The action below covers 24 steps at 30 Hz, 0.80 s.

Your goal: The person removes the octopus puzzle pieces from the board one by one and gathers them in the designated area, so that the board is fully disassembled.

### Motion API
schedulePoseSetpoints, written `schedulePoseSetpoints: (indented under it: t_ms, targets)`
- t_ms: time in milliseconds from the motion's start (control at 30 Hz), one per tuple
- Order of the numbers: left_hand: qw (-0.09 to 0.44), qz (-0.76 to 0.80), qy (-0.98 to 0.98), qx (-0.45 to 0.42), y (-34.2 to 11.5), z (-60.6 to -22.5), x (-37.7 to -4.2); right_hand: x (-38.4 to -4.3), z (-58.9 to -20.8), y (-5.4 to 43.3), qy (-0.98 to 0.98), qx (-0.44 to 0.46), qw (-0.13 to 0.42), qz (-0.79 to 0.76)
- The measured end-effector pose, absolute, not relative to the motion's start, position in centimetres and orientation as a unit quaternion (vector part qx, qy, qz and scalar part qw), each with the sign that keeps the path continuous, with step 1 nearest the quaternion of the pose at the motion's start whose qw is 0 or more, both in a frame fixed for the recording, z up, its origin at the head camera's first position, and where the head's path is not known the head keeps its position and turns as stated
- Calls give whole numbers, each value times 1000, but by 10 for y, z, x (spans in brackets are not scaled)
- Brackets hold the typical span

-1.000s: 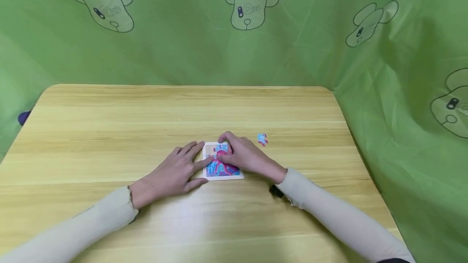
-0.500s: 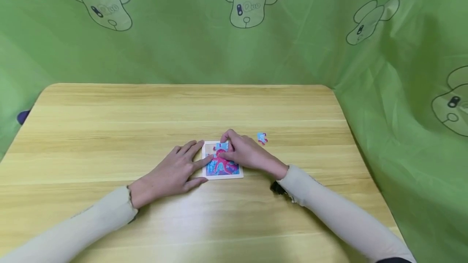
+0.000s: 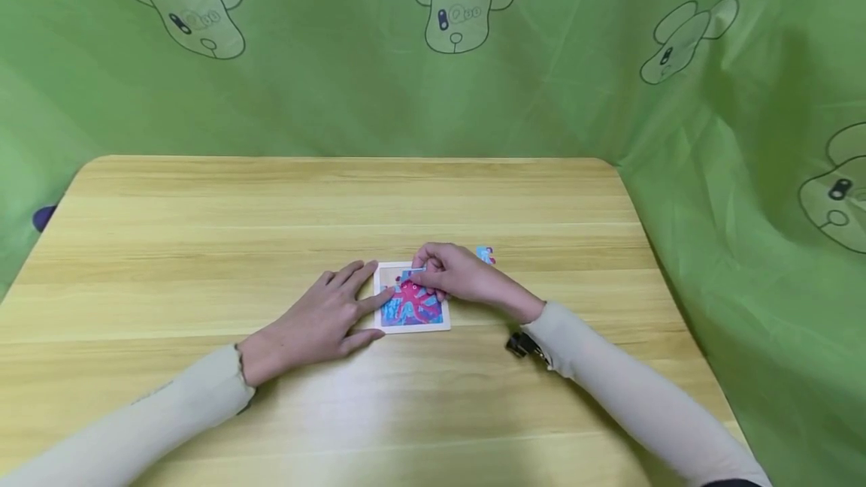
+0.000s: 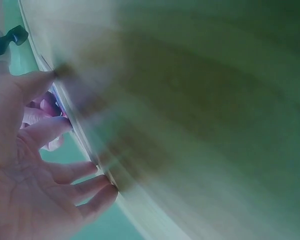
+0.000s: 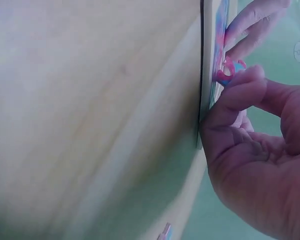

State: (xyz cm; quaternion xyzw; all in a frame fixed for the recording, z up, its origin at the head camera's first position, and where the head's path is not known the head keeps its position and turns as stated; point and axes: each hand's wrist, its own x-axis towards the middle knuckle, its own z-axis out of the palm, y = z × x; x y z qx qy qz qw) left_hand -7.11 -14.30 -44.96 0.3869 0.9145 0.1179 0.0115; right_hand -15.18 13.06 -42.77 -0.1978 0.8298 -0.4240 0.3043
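Observation:
A small framed jigsaw puzzle [image 3: 414,328] showing a pink octopus lies on the table in the head view. My left hand [image 3: 318,322] rests at its left side with fingers extended, the index fingertip on the picture and other fingertips along the white frame. Over the upper right of the puzzle, my right hand [image 3: 463,274] pinches a blue and pink puzzle piece [image 5: 229,73] between thumb and fingers. In the right wrist view that piece stands tilted off the picture. Bare backing [image 3: 388,276] shows in the upper left corner. The right hand hides the upper right corner.
One loose blue and pink puzzle piece [image 3: 484,253] lies on the wooden table [image 3: 284,201], just beyond the right hand. A green cloth [image 3: 338,96] with printed bear heads hangs behind the table and along its right side.
My right hand has drawn slightly rightward, its fingers gathering into a pinch with the piece near the frame's top. The left hand has stayed put.

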Motion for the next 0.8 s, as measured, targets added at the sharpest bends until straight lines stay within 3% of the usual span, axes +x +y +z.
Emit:
schedulePoseSetpoints:
  t_ms: [267,800]
  targets:
    - [9,116,913,391,-143,-450,-72,-151,-423,138,813,-176,306,-463]
    - [10,88,911,403,-146,-452,-76,-144,-411,163,819,-159,229,-501]
